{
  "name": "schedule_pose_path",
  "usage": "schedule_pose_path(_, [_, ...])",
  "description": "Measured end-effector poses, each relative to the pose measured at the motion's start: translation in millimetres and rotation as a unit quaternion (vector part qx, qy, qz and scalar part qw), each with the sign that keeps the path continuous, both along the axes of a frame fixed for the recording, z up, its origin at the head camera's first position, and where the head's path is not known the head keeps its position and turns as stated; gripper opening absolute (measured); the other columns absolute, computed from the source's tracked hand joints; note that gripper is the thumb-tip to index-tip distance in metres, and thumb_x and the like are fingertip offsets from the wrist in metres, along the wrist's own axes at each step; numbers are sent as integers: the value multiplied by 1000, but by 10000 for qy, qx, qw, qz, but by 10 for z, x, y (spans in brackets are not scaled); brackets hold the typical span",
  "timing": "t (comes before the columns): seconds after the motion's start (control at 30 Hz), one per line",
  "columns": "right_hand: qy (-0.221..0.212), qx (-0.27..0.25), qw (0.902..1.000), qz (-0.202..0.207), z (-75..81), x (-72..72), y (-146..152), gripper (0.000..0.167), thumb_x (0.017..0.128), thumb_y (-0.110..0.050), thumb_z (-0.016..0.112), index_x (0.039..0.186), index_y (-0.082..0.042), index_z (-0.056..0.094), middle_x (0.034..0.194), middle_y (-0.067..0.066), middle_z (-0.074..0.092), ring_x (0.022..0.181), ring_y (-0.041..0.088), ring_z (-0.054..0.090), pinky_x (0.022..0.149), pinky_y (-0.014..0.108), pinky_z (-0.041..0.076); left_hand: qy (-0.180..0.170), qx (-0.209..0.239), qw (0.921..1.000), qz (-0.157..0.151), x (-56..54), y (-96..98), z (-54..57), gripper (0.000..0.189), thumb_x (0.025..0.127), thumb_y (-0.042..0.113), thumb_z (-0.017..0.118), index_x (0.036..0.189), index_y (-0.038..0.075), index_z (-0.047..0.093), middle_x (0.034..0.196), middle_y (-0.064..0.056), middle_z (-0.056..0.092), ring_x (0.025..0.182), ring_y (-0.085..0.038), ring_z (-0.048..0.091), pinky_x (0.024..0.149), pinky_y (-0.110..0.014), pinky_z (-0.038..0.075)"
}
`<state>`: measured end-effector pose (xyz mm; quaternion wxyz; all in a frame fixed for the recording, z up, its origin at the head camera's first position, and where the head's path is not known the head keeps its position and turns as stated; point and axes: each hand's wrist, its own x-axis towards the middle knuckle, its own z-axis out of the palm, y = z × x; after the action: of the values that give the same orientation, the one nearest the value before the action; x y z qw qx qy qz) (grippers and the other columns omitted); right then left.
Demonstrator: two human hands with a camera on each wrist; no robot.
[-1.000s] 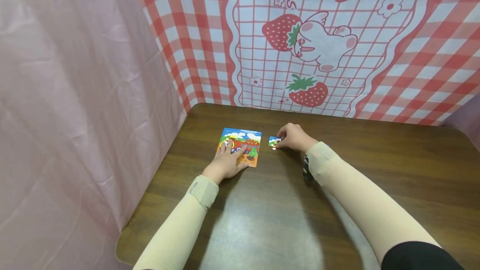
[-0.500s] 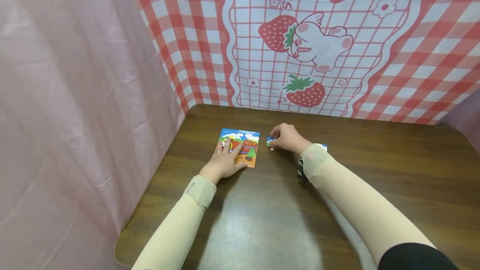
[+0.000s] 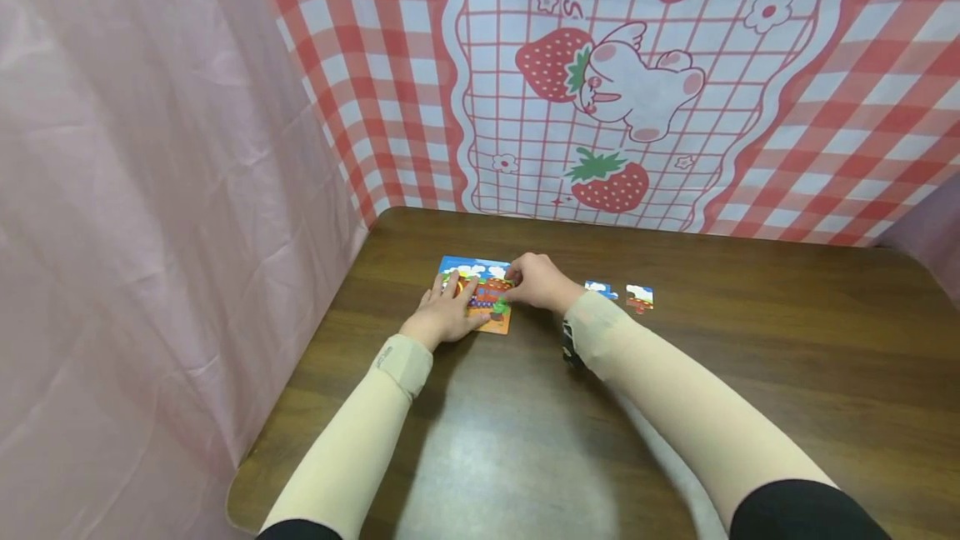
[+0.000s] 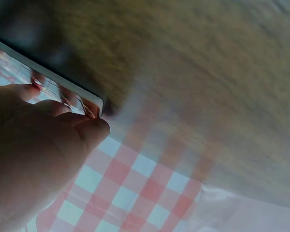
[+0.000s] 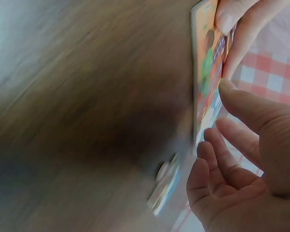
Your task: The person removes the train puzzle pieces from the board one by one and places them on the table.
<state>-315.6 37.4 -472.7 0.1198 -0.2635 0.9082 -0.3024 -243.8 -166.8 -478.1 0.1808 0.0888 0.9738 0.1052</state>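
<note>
In the head view a small puzzle board (image 3: 474, 262), printed with blue sky, white clouds and a red and orange scene, lies flat on the table. My left hand (image 3: 442, 317) rests spread on its lower left part, covering some of the picture. At the board's right side is my right hand (image 3: 542, 282), whose thumb and fingertips are bent and touch it near the upper right. The right wrist view shows the thumb (image 5: 244, 101) and bent fingers apart, with no loose piece visible between them. A puzzle piece (image 5: 165, 189) lies beside the board there.
Two more puzzle pieces, one blue and white (image 3: 597, 287) and one with a cloud and red (image 3: 640, 297), lie right of my right hand. A wooden table (image 3: 510, 440) bears everything. A strawberry-print curtain (image 3: 525, 123) hangs behind, a pink one (image 3: 165, 215) at left.
My right hand has moved left from the loose piece beside the board to the board's right edge. Two pieces at right now show from behind the wrist. The left hand has hardly moved.
</note>
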Motion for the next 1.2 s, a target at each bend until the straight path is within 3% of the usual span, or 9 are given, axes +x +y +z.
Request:
schedule_pose_path(0.27, [149, 269, 9992, 269, -19, -9, -223, 32, 81, -17, 88, 105, 1, 77, 98, 7, 73, 93, 22, 67, 84, 37, 55, -45, -254, 9996, -147, -30, -18, -51, 79, 104, 64, 36, 166, 24, 9, 169, -16, -1, 151, -44, -3, 119, -54, 10])
schedule_pose_path(0.5, [193, 635, 9974, 265, 2, 20, -327, 31, 79, -16, 89, 103, 0, 76, 96, 7, 73, 92, 23, 66, 86, 38, 54, -223, -212, 9995, -115, -93, -26, -127, 80, 103, 64, 36, 166, 24, 6, 169, -12, -5, 150, -42, -9, 119, -55, 5])
schedule_pose_path(0.87, [-87, 754, 9969, 207, 38, 35, -394, 35, 81, -12, 87, 108, 2, 72, 101, 10, 69, 89, 24, 63, 81, 37, 54, -149, -252, 9995, -123, -180, -70, -288, 82, 101, 68, 34, 166, 25, 5, 169, -11, -6, 150, -43, -10, 119, -57, 6])
schedule_pose_path(1.2, [181, 876, 9956, 263, 35, 9, -418, 25, 85, -11, 81, 104, 1, 70, 96, 8, 67, 93, 27, 62, 86, 40, 52, -185, -156, 9997, -46, -148, -46, -219, 83, 101, 67, 39, 166, 24, 8, 169, -13, -2, 150, -44, -8, 119, -57, 7])
